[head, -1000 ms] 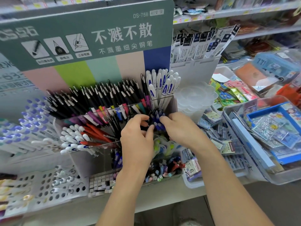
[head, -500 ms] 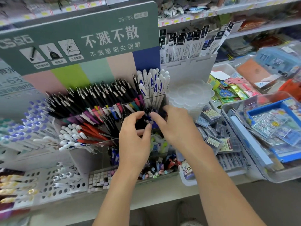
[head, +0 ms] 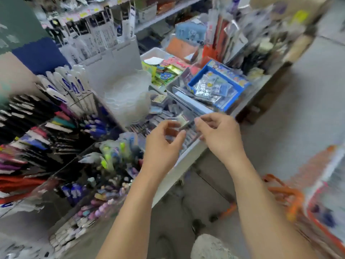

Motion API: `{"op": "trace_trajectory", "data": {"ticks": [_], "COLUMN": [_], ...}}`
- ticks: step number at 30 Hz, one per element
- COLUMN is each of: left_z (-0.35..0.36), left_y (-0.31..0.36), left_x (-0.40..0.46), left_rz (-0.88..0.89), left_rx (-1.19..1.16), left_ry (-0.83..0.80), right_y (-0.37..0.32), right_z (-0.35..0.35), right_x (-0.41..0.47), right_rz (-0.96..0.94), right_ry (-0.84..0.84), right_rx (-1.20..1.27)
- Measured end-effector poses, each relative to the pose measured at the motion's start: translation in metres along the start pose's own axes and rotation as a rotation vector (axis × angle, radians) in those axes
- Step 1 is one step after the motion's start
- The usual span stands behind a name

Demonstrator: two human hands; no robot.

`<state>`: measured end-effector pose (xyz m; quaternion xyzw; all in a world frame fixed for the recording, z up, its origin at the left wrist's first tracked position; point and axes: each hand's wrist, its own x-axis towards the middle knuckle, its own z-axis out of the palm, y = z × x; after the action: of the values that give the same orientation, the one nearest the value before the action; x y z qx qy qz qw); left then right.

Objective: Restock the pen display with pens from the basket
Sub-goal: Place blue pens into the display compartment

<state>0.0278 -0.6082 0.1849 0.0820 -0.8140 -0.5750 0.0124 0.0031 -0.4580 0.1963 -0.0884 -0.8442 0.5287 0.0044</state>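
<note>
Nearest you, orange plastic basket (head: 291, 195) on the floor, lower right. Your two hands: left hand (head: 162, 146) and right hand (head: 220, 135), fingers curled, grip state blurred, cannot tell. A thin dark stick (head: 186, 125) lies between the fingertips. Left beyond, tiered pen display (head: 56, 131), labels unreadable.

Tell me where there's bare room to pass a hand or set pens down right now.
Free: the grey floor right of the shelf edge, between it and the orange basket. Crowded: the pen display, the clear cup stack, and the blue tray. Both hands, left hand and right hand, hover over small packets.
</note>
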Motion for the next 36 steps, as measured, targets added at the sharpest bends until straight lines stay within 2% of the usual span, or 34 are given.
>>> {"op": "trace_trajectory", "data": {"ticks": [6, 11, 15, 19, 23, 26, 29, 30, 34, 36], "left_z": [0.132, 0.246, 0.332, 0.426, 0.51, 0.559, 0.593, 0.601, 0.634, 0.654], "left_y": [0.012, 0.035, 0.043, 0.033, 0.003, -0.029, -0.053, -0.057, -0.081, -0.099], "left_x": [-0.057, -0.114, -0.153, -0.176, -0.175, -0.161, -0.148, -0.144, -0.13, -0.126], "left_rz": [0.015, 0.106, 0.055, 0.069, -0.067, -0.205, -0.39, -0.454, -0.562, -0.561], "left_rx": [-0.113, -0.04, 0.021, 0.193, 0.363, 0.482, 0.568, 0.599, 0.79, 0.816], "left_ry": [-0.434, -0.764, -0.938, -1.004, -0.978, -0.972, -0.965, -0.94, -0.891, -0.904], "right_y": [0.093, 0.17, 0.227, 0.296, 0.386, 0.436, 0.469, 0.483, 0.541, 0.563], "right_z": [-0.113, -0.205, -0.267, -0.321, -0.37, -0.387, -0.389, -0.387, -0.367, -0.357], "right_x": [-0.085, -0.145, -0.18, -0.19, -0.167, -0.14, -0.116, -0.11, -0.095, -0.09], "right_rz": [0.271, 0.457, 0.589, 0.737, 0.893, 1.016, 1.245, 1.315, 1.529, 1.5], "right_ry": [0.342, 0.591, 0.724, 0.701, 0.543, 0.494, 0.526, 0.517, 0.474, 0.447], "right_rx": [-0.024, -0.006, -0.026, -0.005, 0.105, 0.38, 0.9, 0.941, 0.773, 0.78]}}
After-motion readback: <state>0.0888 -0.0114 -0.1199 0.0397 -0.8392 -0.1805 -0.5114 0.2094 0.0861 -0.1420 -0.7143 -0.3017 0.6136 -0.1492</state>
